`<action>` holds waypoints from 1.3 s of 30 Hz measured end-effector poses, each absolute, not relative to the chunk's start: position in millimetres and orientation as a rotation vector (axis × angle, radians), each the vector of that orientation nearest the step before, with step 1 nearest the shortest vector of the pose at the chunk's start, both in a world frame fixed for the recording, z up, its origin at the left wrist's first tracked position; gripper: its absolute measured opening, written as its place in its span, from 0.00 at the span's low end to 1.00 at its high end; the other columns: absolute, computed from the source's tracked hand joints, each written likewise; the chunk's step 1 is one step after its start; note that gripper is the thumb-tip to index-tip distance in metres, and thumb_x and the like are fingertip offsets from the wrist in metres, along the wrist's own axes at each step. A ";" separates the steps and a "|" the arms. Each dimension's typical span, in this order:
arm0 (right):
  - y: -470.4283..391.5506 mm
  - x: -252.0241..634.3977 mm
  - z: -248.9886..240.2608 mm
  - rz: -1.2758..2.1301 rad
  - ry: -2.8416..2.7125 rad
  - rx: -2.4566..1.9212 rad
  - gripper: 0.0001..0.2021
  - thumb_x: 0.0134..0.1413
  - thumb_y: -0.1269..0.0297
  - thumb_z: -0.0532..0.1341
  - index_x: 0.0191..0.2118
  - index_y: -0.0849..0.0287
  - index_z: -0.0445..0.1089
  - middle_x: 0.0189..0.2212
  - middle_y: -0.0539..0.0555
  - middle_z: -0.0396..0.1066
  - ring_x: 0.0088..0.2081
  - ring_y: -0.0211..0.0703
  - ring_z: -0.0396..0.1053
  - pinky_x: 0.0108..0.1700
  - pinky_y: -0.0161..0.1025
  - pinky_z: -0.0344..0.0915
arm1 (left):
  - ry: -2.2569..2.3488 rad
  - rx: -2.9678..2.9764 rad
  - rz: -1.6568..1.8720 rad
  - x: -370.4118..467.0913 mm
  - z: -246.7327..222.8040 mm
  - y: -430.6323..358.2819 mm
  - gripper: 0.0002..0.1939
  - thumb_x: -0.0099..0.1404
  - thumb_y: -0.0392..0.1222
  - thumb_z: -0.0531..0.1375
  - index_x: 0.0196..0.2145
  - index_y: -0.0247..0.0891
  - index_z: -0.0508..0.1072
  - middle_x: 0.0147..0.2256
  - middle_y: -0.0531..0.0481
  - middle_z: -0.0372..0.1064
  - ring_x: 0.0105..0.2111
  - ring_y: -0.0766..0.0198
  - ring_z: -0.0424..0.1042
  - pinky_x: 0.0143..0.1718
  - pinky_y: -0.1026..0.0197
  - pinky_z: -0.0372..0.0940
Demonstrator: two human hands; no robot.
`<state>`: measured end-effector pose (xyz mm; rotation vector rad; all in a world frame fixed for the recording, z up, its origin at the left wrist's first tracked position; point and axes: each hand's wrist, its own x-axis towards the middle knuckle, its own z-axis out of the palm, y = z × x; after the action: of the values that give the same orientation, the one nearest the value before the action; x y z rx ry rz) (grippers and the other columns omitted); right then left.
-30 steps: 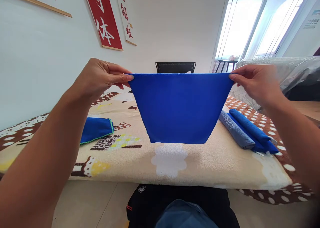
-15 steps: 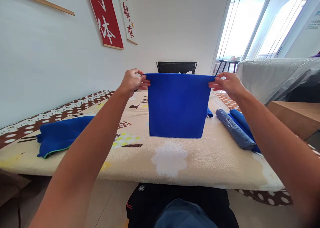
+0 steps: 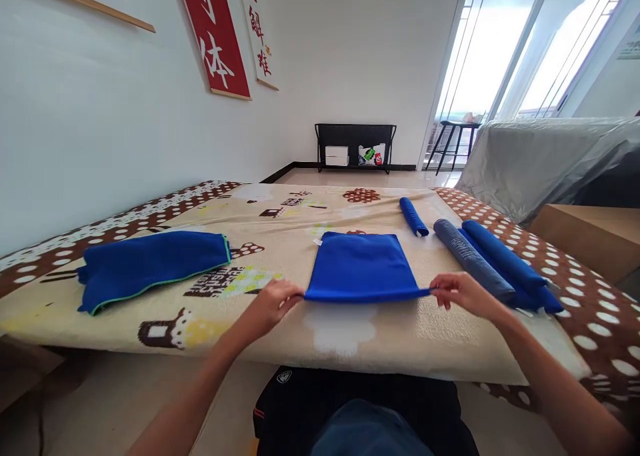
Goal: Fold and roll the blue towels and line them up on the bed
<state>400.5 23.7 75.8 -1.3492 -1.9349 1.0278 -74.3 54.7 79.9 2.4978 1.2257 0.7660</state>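
A square blue cloth (image 3: 363, 263) lies mostly on the patterned blanket (image 3: 280, 216), its near edge slightly raised. My left hand (image 3: 280, 301) pinches the near left corner, and my right hand (image 3: 456, 292) pinches the near right corner. A small white tag shows at the cloth's far left corner. To the left rests a loosely folded blue cloth with green edging (image 3: 150, 266). On the right are a short blue roll (image 3: 413, 217), a grey-blue roll (image 3: 473, 261) and a larger blue roll (image 3: 505, 256) beside it.
A black rack (image 3: 355, 146) stands by the far wall, and a black stool (image 3: 456, 136) near the window. Plastic-covered furniture (image 3: 540, 163) and a cardboard box (image 3: 585, 243) are at the right. Red and white scrolls (image 3: 215, 39) hang on the left wall.
Both hands have come down and nearer with the blue cloth, which has gone from hanging upright to lying on the blanket. The short roll and the rack now show fully.
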 end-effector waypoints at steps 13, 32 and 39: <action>-13.0 391.2 49.6 0.879 -2.363 -1.563 0.11 0.54 0.56 0.59 0.32 0.58 0.72 0.21 0.45 0.58 0.25 0.34 0.54 0.30 0.34 0.49 | 1.118 2.535 0.486 -83.2 56.9 23.5 0.09 0.67 0.41 0.57 0.35 0.46 0.78 0.36 0.49 0.71 0.38 0.59 0.70 0.42 0.59 0.63; 57.2 265.4 66.4 0.211 -2.120 -1.643 0.19 0.66 0.63 0.47 0.51 0.60 0.72 0.48 0.58 0.74 0.48 0.45 0.71 0.50 0.39 0.62 | 1.461 2.468 0.904 57.5 69.2 72.0 0.20 0.68 0.33 0.50 0.56 0.36 0.69 0.51 0.41 0.71 0.53 0.57 0.69 0.56 0.54 0.62; 25.1 209.8 -3.6 0.078 -2.083 -1.664 0.24 0.65 0.70 0.45 0.64 0.62 0.62 0.64 0.58 0.58 0.67 0.45 0.53 0.67 0.46 0.49 | 1.596 2.606 0.588 91.5 4.1 44.7 0.25 0.72 0.37 0.45 0.64 0.34 0.61 0.65 0.42 0.56 0.67 0.57 0.54 0.66 0.48 0.51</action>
<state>209.8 25.1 -3.6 -1.6638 -2.0832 0.0784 91.5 44.7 4.1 2.6065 1.5962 0.5880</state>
